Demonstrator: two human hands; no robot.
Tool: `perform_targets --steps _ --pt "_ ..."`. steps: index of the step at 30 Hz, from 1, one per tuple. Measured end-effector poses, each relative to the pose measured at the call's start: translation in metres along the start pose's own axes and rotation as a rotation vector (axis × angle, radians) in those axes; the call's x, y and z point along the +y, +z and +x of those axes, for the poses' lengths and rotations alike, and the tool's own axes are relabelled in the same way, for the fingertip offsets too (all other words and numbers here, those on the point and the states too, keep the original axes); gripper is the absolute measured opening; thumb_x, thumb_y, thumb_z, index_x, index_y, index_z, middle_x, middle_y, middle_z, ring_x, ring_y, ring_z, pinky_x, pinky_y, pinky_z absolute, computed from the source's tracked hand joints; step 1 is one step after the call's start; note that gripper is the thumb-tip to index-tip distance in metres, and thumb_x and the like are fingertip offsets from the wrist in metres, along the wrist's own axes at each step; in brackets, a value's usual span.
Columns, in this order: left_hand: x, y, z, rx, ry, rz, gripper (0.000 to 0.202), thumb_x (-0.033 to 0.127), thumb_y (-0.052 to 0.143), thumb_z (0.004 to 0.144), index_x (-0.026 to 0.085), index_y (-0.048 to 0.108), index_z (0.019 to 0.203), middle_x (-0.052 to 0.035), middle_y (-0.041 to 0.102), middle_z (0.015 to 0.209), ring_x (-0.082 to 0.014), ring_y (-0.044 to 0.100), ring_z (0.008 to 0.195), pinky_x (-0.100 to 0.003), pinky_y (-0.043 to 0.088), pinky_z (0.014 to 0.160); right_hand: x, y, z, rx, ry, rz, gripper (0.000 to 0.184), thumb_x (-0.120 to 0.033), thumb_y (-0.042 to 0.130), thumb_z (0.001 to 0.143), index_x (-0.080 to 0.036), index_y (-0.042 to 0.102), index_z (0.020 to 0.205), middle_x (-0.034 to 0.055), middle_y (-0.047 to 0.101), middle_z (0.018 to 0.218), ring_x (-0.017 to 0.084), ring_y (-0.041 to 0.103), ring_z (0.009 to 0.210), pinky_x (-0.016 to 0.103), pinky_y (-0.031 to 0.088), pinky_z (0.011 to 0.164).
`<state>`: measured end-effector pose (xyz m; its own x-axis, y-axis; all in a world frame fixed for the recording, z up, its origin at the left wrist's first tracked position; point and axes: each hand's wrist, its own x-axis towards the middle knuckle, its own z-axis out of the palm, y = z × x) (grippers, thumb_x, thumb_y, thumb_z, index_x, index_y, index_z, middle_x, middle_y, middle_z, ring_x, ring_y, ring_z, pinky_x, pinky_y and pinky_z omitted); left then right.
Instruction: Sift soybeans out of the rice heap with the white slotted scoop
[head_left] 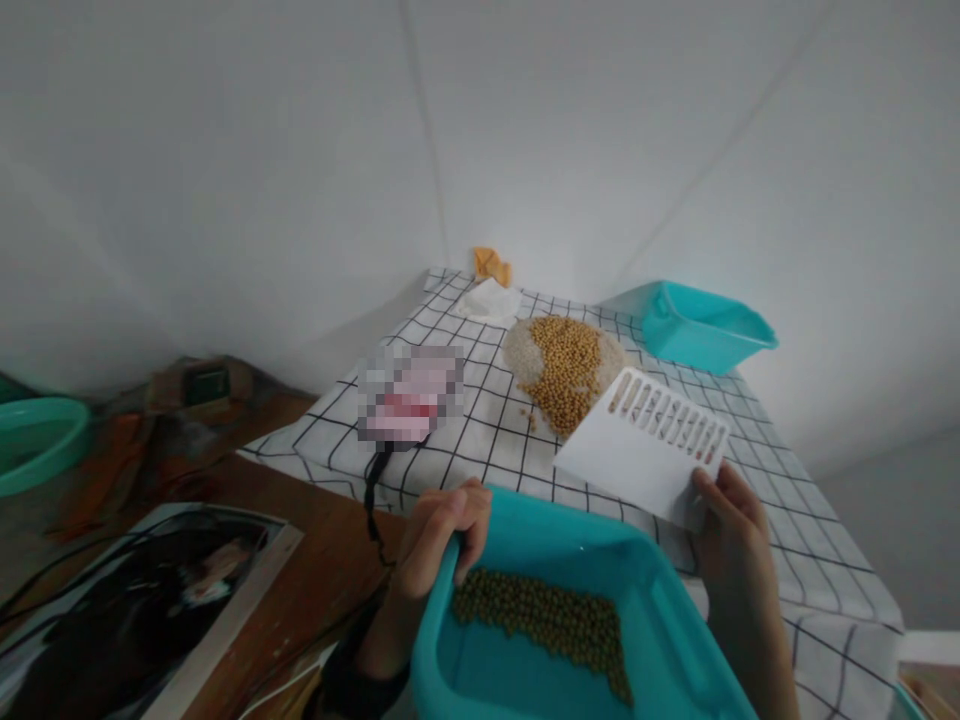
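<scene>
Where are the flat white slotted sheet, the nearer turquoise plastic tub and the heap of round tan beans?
Flat white slotted sheet (637, 446): head view, its unslotted part.
Nearer turquoise plastic tub (566, 538): head view, its inner far wall.
Heap of round tan beans (564, 368): head view, its middle.

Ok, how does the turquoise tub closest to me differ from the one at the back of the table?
Your left hand grips the rim of the near tub; no hand touches the far tub on the checked cloth.
The near tub shows small round beans inside, while the far tub's floor is hidden.
Both are turquoise and open-topped.
</scene>
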<state>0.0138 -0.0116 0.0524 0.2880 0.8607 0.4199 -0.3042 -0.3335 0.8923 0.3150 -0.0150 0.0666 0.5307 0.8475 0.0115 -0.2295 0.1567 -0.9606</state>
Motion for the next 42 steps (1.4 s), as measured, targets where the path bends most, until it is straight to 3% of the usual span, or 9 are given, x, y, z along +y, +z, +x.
perform_targets --steps 5,10,14,19,28,32,36,42 --pt "0.0 0.0 0.001 -0.008 0.017 -0.022 0.063 0.034 0.027 0.107 0.022 0.041 0.046 0.002 0.04 0.042 -0.0177 0.04 0.051 -0.041 0.035 0.078 -0.002 -0.025 0.013 0.172 -0.187 0.041 0.032 -0.032 0.085 0.073 -0.023 0.077 0.103 0.0009 0.078 0.103 0.016 0.069 0.1 0.023 0.053 0.085" --pt "0.003 -0.004 0.001 -0.045 0.005 -0.009 0.063 0.034 0.026 0.107 0.022 0.044 0.048 0.0015 0.043 0.045 -0.0181 0.042 0.053 -0.041 0.034 0.078 -0.003 -0.05 0.024 0.165 -0.16 -0.006 0.032 -0.033 0.085 0.071 -0.023 0.076 0.1 0.0007 0.078 0.097 0.016 0.07 0.09 0.027 0.056 0.082" --pt "0.004 -0.012 0.002 -0.12 -0.034 0.021 0.063 0.033 0.025 0.108 0.022 0.046 0.049 0.0009 0.045 0.046 -0.0187 0.044 0.056 -0.04 0.035 0.081 -0.004 -0.051 0.025 0.12 -0.115 -0.026 0.035 -0.035 0.086 0.069 -0.022 0.075 0.099 0.0022 0.077 0.093 0.02 0.071 0.082 0.035 0.06 0.081" --pt "0.001 -0.019 0.004 -0.192 -0.035 0.042 0.066 0.037 0.024 0.109 0.021 0.048 0.05 0.0009 0.048 0.048 -0.0179 0.045 0.057 -0.039 0.036 0.081 -0.002 -0.048 0.023 0.143 -0.123 -0.04 0.035 -0.036 0.086 0.07 -0.022 0.075 0.1 0.002 0.077 0.092 0.021 0.071 0.081 0.036 0.061 0.081" --pt "0.002 -0.015 0.005 -0.16 -0.059 0.097 0.068 0.04 0.021 0.108 0.023 0.045 0.046 -0.001 0.048 0.044 -0.0194 0.048 0.053 -0.041 0.041 0.083 -0.001 -0.051 0.021 0.156 -0.133 -0.04 0.039 -0.035 0.084 0.072 -0.021 0.074 0.107 0.0036 0.078 0.1 0.022 0.072 0.093 0.033 0.059 0.083" --pt "-0.002 -0.005 0.005 -0.152 -0.044 0.122 0.067 0.04 0.022 0.108 0.023 0.042 0.046 -0.0003 0.047 0.041 -0.0192 0.047 0.051 -0.041 0.042 0.085 -0.002 -0.048 0.021 0.192 -0.142 -0.039 0.038 -0.035 0.083 0.072 -0.021 0.075 0.107 0.0045 0.077 0.103 0.022 0.072 0.094 0.035 0.059 0.083" --pt "-0.006 0.018 0.005 -0.123 -0.022 0.104 0.064 0.035 0.021 0.108 0.023 0.038 0.047 0.0017 0.042 0.041 -0.0177 0.044 0.049 -0.04 0.039 0.082 -0.007 -0.044 0.015 0.232 -0.134 -0.013 0.038 -0.035 0.085 0.069 -0.022 0.075 0.104 0.0038 0.077 0.105 0.022 0.07 0.098 0.034 0.058 0.086" --pt "-0.008 0.043 0.006 -0.11 -0.062 0.104 0.064 0.041 0.022 0.107 0.025 0.034 0.047 0.003 0.037 0.041 -0.0176 0.04 0.049 -0.041 0.036 0.082 -0.015 -0.06 0.011 0.27 -0.162 -0.087 0.043 -0.036 0.087 0.066 -0.024 0.076 0.106 0.0034 0.077 0.106 0.025 0.071 0.101 0.035 0.059 0.082"
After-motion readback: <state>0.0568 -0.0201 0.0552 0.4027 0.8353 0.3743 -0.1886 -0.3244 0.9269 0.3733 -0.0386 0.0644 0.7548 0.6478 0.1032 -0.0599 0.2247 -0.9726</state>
